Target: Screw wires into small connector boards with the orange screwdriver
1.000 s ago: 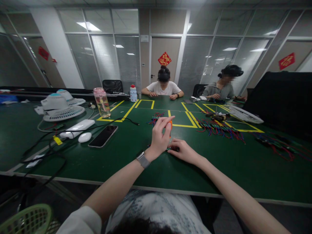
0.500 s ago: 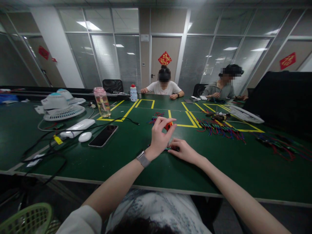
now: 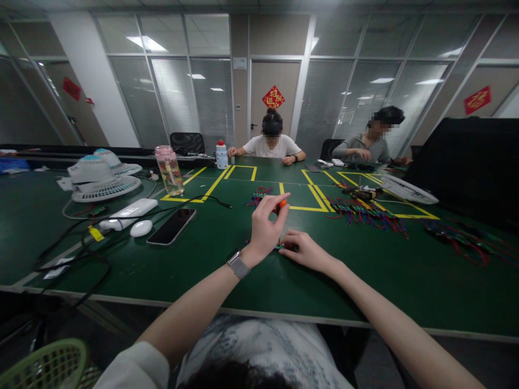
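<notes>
My left hand (image 3: 266, 224) is raised over the green table, its fingers curled round an upright tool with an orange top (image 3: 282, 204). The rest of that tool is mostly hidden behind the fingers, so its exact kind does not show. Just to the right and lower, my right hand (image 3: 305, 249) rests on the table with its fingertips pinched at the edge of a small green circuit board (image 3: 278, 247). Most of this board is covered by both hands. Beyond my left hand lies a small bunch of boards with red and blue wires (image 3: 261, 194).
Wired boards (image 3: 365, 212) are heaped to the right, beside a white basket (image 3: 409, 189) and a black screen (image 3: 466, 173). On the left lie a phone (image 3: 172, 226), cables, a power strip (image 3: 128, 213) and a pink-lidded bottle (image 3: 169, 170). Two people sit across the table (image 3: 227, 275).
The orange top has turned slightly in my left hand, and the thumb and forefinger have shifted a little closer around it. My right hand stays where it was.
</notes>
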